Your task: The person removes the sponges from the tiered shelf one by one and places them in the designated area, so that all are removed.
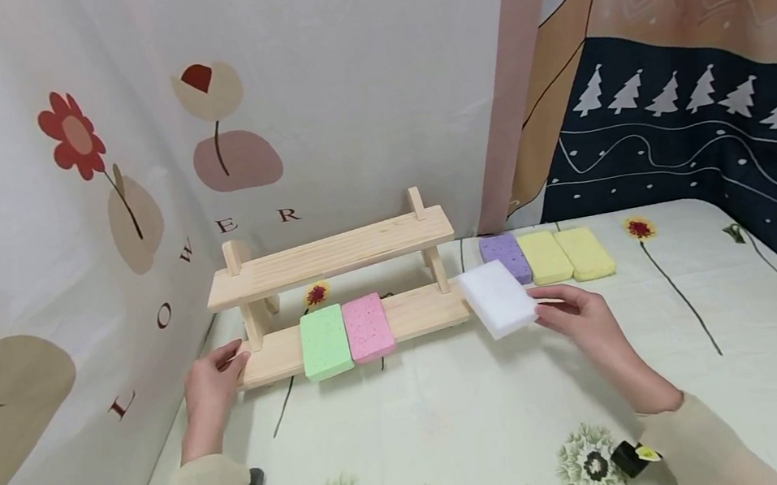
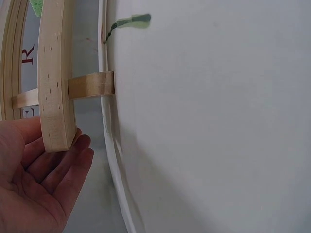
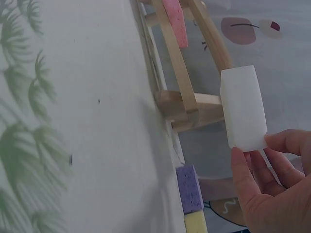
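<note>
My right hand (image 1: 591,326) pinches a white sponge (image 1: 498,298) by its edge between thumb and fingers. The sponge is held in the air, just off the right end of a two-tier wooden shelf (image 1: 331,256). At the opposite end, my left hand (image 1: 206,391) grips the tip of the lower board (image 2: 56,82), thumb on one side and fingers on the other. On that lower board a green sponge (image 1: 325,342) and a pink sponge (image 1: 368,327) lie side by side. The right wrist view shows the white sponge (image 3: 244,108) at my fingertips.
Right of the shelf, a purple sponge (image 1: 505,259) and two yellow sponges (image 1: 545,257) lie in a row on the flowered cloth (image 1: 454,406). Behind the shelf hangs a printed curtain (image 1: 352,75); a dark one with trees (image 1: 700,144) borders the right.
</note>
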Tool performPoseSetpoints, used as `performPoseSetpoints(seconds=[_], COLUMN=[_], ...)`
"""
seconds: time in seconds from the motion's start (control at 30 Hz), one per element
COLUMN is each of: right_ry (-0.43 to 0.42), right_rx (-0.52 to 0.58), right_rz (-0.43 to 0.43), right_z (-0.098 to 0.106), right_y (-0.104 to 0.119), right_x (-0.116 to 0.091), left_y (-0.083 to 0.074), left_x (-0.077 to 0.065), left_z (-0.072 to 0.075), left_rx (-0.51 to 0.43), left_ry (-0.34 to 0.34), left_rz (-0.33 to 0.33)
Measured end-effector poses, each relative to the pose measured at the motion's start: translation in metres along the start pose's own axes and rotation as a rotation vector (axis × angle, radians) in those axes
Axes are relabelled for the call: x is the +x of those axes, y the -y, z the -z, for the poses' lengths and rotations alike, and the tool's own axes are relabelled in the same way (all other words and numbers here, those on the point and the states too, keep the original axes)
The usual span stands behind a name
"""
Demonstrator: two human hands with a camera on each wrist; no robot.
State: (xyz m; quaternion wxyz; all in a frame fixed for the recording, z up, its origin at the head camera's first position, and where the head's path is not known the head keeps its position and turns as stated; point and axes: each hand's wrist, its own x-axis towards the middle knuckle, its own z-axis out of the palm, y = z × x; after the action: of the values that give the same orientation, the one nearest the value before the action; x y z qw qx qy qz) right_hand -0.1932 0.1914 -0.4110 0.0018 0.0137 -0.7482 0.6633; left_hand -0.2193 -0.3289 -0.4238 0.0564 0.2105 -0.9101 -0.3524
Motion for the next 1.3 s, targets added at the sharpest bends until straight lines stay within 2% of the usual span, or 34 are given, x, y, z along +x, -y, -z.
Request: performPoseSetpoints(seconds=[0.37,0.67,0.8,1.2,1.3], right_ry=[-0.048,-0.071,-0.083,-0.150,-0.161], right_rx=[0.023,0.166,0.165,0.167,0.197], right_rz=[0.008,0.023,0.024,-0.020,-0.046], right_z=[0.025,0.046,0.057,0.085,0.092], right_y=[-0.007,-0.012,-0.016,-0.027,-0.029], right_x=[-0.004,-0.009,-0.011,-0.020,-0.022], left_y=[0.001,0.001,0.001,0.002,0.002], left_x=[0.000,-0.001,-0.001,-0.002,-0.002], left_z=[-0.001,-0.001,-0.001,0.000,0.000], left_rx=[-0.011,-0.008,0.001,-0.005,-0.008], left_ry=[-0.014,-0.017,-0.022,-0.017,-0.011], left_rz=[-0.006,-0.019,-0.023,-0.033,-0.025])
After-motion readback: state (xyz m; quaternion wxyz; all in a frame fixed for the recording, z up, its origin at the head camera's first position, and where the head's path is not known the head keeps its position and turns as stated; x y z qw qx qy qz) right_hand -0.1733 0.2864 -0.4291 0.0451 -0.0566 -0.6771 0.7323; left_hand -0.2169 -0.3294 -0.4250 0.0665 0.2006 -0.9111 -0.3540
